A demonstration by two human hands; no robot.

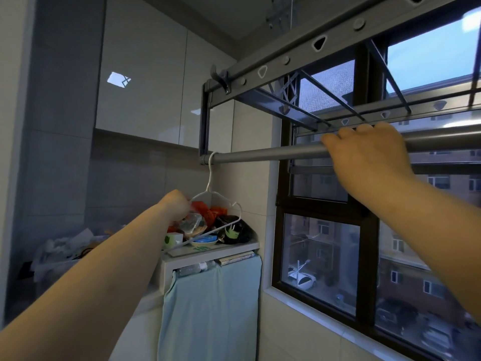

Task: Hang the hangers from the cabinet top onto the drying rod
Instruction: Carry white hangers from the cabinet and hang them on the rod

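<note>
Left hand [177,207] closed round one shoulder of a thin white wire hanger [209,178], its hook looped over the far left end of the smooth grey round drying rod [260,153], cluttered white cabinet top [229,250] behind, pale blue cloth [213,308] below, right hand [364,149] with fingers curled over the rod

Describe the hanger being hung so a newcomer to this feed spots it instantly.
Start at the grey drying rod crossing in front of the window. At its left end, a hanger hooks over it. It is the only thin white wire outline there, tilted, its shoulder held by the left hand.
</note>
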